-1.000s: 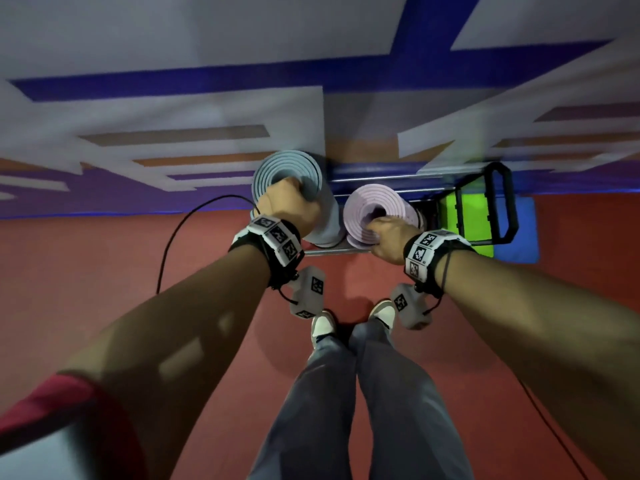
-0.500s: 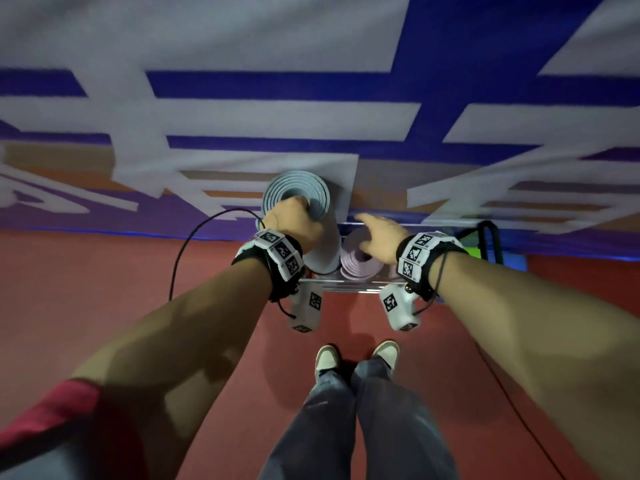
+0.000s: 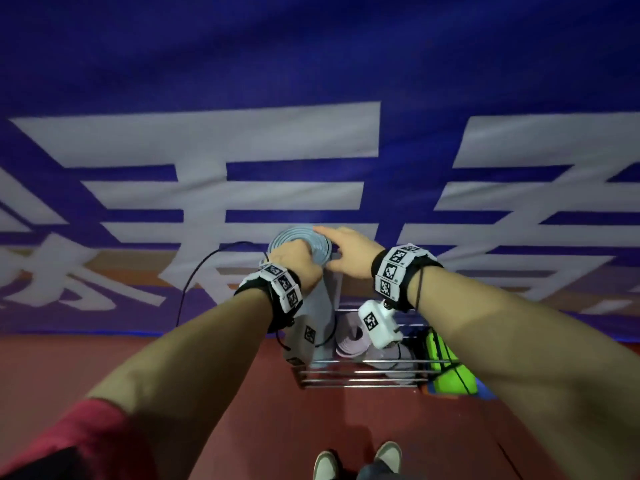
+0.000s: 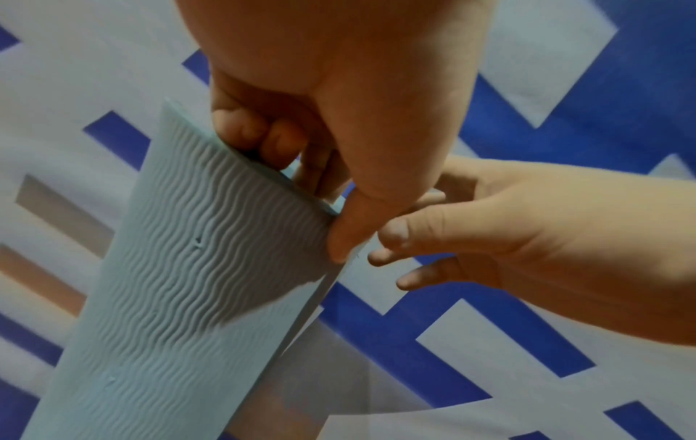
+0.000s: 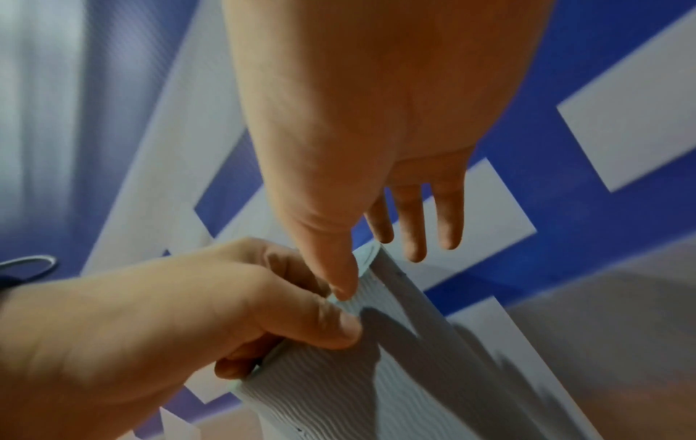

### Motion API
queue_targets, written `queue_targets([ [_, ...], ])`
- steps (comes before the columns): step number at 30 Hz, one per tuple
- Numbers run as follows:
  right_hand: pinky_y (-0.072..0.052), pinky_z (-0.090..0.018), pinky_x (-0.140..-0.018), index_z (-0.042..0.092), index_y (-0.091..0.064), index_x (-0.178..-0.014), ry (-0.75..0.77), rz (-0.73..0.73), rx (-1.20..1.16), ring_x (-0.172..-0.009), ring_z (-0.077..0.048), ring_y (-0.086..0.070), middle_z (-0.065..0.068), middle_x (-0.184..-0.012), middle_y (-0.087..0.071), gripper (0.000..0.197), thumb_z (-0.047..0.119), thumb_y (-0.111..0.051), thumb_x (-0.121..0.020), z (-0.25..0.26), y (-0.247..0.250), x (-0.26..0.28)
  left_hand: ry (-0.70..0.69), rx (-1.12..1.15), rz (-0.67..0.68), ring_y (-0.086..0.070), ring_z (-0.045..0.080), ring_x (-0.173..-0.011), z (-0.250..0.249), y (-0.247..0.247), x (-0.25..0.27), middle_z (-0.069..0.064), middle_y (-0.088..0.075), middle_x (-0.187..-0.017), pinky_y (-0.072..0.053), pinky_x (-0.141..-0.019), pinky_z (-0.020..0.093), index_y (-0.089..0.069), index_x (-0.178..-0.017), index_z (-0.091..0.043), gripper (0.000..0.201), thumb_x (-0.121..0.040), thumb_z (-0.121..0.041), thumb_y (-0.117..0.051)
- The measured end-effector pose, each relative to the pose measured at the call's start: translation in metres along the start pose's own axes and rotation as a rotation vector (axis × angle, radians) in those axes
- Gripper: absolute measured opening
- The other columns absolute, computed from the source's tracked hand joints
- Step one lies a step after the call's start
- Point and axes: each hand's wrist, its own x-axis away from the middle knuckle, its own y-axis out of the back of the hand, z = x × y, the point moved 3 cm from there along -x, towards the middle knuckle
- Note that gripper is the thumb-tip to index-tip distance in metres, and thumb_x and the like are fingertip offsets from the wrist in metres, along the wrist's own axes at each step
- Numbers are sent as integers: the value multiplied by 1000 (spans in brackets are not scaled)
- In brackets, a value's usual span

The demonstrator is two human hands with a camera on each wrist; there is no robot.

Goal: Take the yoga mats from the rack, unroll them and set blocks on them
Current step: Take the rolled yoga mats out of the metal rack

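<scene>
A grey-blue rolled yoga mat (image 3: 320, 299) with a wavy texture (image 4: 196, 282) stands upright, lifted partly above the wire rack (image 3: 360, 372). My left hand (image 3: 294, 263) grips its top end, fingers curled into the roll's core and thumb (image 4: 339, 235) pressed on the outside. Over the same end my right hand (image 3: 337, 242) lies open; its thumb (image 5: 344, 282) touches the rim while the straight fingers reach past it. A lilac rolled mat (image 3: 349, 341) stays in the rack, lower right of the grey-blue one. Green blocks (image 3: 446, 362) sit just right of the rack.
A blue banner wall with large white characters (image 3: 242, 168) rises directly behind the rack. Red floor (image 3: 346, 420) spreads around my shoes (image 3: 388, 459). A black cable (image 3: 194, 275) loops at the left of the mat.
My left hand has raised the grey-blue mat higher out of the rack. My right hand left the lilac mat and moved up to the grey-blue mat's top.
</scene>
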Motion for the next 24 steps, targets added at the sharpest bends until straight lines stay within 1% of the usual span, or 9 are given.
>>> queue_targets([
  [1, -41, -33, -102, 28, -32, -152, 8, 5, 24, -126, -27, -48, -10, -139, -46, 78, 26, -70, -85, 6, 10, 4, -18, -9, -8, -67, 27, -86, -7, 11, 4, 2, -71, -93, -56, -76, 34, -68, -96, -21, 29, -74, -38, -60],
  [3, -44, -35, -99, 29, -36, -150, 1, 20, 72, -118, -27, -52, -10, -134, -46, 74, 24, -70, -84, 12, 21, 8, -52, -39, -3, -64, 25, -77, -18, 27, 9, 1, -68, -82, -54, -68, 32, -64, -82, -20, 21, -76, -40, -61],
  [6, -48, -40, -94, 33, -41, -146, -8, -16, 128, -109, -27, -54, -8, -125, -47, 73, 25, -71, -79, 20, 41, 20, -100, -91, -44, -64, 24, -71, -34, 54, 19, 2, -68, -78, -54, -63, 31, -64, -79, -18, 22, -75, -40, -62],
  [9, -49, -40, -93, 33, -41, -147, -14, -65, 139, -108, -25, -54, -7, -125, -46, 74, 24, -71, -80, 25, 58, 31, -143, -122, -87, -57, 18, -61, -49, 78, 28, -2, -64, -71, -42, -53, 26, -62, -71, -19, 24, -80, -41, -61],
  [12, -48, -40, -97, 37, -36, -147, 9, -137, 85, -111, -25, -54, -6, -127, -45, 78, 26, -73, -79, 31, 73, 46, -203, -134, -141, -50, 13, -55, -68, 103, 41, -4, -56, -63, -41, -55, 26, -56, -62, -19, 27, -79, -39, -63],
  [15, -47, -37, -98, 40, -28, -150, -11, -211, 38, -113, -29, -54, -9, -133, -41, 87, 26, -76, -79, 33, 89, 65, -270, -167, -189, -48, 14, -53, -96, 124, 54, -5, -52, -60, -41, -55, 26, -53, -57, -19, 24, -72, -32, -66],
  [18, -47, -34, -94, 37, -25, -151, -38, -312, 27, -115, -30, -53, -10, -134, -41, 90, 28, -78, -79, 30, 108, 91, -342, -188, -223, -56, 22, -58, -128, 137, 70, -3, -54, -59, -41, -53, 26, -54, -59, -17, 21, -69, -31, -65],
  [22, -48, -40, -97, 36, -27, -149, -98, -402, 2, -111, -30, -55, -10, -129, -43, 92, 29, -81, -75, 19, 136, 142, -454, -182, -231, -55, 19, -56, -177, 141, 95, 1, -59, -62, -39, -49, 25, -62, -68, -14, 18, -64, -31, -68],
  [24, -49, -43, -97, 39, -30, -145, -118, -437, -5, -114, -28, -53, -8, -131, -44, 91, 33, -82, -71, 12, 149, 174, -516, -162, -229, -58, 21, -59, -203, 139, 114, 2, -61, -65, -42, -50, 26, -65, -71, -15, 21, -61, -33, -70],
])
